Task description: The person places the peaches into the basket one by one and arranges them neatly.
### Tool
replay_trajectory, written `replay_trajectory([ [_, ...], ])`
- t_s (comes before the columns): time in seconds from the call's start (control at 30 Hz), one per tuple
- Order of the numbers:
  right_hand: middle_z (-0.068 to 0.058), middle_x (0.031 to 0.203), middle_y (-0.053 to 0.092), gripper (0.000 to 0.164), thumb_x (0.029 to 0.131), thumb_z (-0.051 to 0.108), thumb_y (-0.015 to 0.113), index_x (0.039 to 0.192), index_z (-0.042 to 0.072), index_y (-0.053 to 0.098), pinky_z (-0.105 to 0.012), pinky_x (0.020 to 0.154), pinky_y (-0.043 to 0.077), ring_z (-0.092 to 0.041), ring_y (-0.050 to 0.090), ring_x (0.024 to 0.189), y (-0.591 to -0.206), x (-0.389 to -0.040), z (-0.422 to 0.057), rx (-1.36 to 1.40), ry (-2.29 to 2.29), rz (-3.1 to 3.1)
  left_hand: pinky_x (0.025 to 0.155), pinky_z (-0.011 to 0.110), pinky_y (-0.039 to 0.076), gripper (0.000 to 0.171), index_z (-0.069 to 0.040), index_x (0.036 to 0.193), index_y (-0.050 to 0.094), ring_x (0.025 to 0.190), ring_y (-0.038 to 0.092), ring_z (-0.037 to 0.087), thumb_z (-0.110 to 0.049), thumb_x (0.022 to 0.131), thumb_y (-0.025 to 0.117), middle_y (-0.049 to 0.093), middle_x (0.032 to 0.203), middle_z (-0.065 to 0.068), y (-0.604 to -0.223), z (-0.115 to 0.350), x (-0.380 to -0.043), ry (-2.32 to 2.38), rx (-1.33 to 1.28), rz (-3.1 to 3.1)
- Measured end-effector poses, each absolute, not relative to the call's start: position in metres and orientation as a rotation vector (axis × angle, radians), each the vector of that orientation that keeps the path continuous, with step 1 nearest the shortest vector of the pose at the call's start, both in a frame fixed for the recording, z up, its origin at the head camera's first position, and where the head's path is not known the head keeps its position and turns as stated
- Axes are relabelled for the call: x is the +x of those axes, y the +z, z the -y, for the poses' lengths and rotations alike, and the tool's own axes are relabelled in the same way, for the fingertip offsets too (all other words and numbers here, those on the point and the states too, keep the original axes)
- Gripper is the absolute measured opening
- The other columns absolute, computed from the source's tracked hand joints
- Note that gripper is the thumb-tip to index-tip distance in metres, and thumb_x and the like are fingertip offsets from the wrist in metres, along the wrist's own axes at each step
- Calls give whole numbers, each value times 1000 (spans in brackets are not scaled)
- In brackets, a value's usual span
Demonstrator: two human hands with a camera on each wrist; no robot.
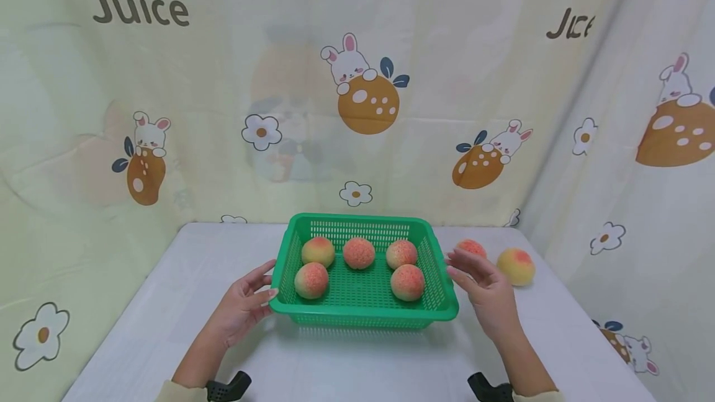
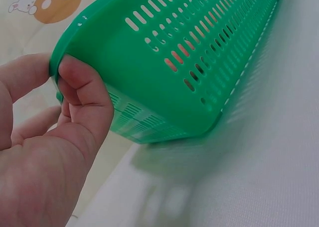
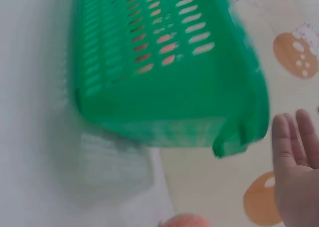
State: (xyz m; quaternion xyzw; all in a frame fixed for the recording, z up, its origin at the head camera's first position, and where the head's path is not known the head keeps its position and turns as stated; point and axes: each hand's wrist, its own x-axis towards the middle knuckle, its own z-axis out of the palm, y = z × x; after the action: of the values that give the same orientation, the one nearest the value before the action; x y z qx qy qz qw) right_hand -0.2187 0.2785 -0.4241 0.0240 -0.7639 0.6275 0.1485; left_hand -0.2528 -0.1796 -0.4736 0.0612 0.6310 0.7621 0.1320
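Observation:
A green plastic basket (image 1: 363, 311) with slotted walls stands at the middle of the table, with several red-and-yellow peaches (image 1: 359, 253) in it. My left hand (image 1: 244, 304) pinches the basket's left rim; in the left wrist view the thumb and fingers (image 2: 82, 80) close about the edge. Beside the right rim is my right hand (image 1: 488, 293), its fingers (image 3: 282, 137) fairly straight, and the right wrist view has a small gap between them and the basket. Behind that hand a red peach (image 1: 472, 246) is partly hidden. Farther right sits a yellow peach (image 1: 516, 267) with a red patch.
A white cloth (image 1: 357, 365) covers the table. Printed curtains (image 1: 223, 79) with rabbits, fruit and flowers hang behind it and along the sides. Each wrist wears a black band (image 1: 226, 388).

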Motion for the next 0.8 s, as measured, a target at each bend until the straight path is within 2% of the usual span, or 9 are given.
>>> replay_trajectory([
  [0.3, 9, 114, 76, 48, 91, 21, 79, 132, 1, 65, -11, 84, 56, 0, 70, 100, -440, -221, -303, -123, 1788, 2064, 89, 30, 61, 74, -14, 162, 30, 104, 66, 15, -5, 98, 67, 55, 126, 6, -473, 179, -252, 2221, 201, -1812],
  [0.53, 15, 97, 78, 40, 87, 12, 82, 122, -4, 70, -12, 75, 58, 0, 73, 86, -451, -224, -320, -297, 1831, 1875, 89, 30, 61, 73, -14, 162, 31, 104, 67, 15, -6, 98, 66, 55, 127, 7, -474, 180, -252, 2221, 213, -1812],
  [0.8, 19, 90, 76, 36, 85, 18, 84, 116, 2, 75, -7, 71, 54, 2, 69, 88, -460, -228, -337, -413, 1717, 1870, 89, 29, 61, 74, -15, 162, 30, 102, 67, 14, -7, 98, 67, 55, 129, 9, -475, 180, -253, 2222, 219, -1815],
])
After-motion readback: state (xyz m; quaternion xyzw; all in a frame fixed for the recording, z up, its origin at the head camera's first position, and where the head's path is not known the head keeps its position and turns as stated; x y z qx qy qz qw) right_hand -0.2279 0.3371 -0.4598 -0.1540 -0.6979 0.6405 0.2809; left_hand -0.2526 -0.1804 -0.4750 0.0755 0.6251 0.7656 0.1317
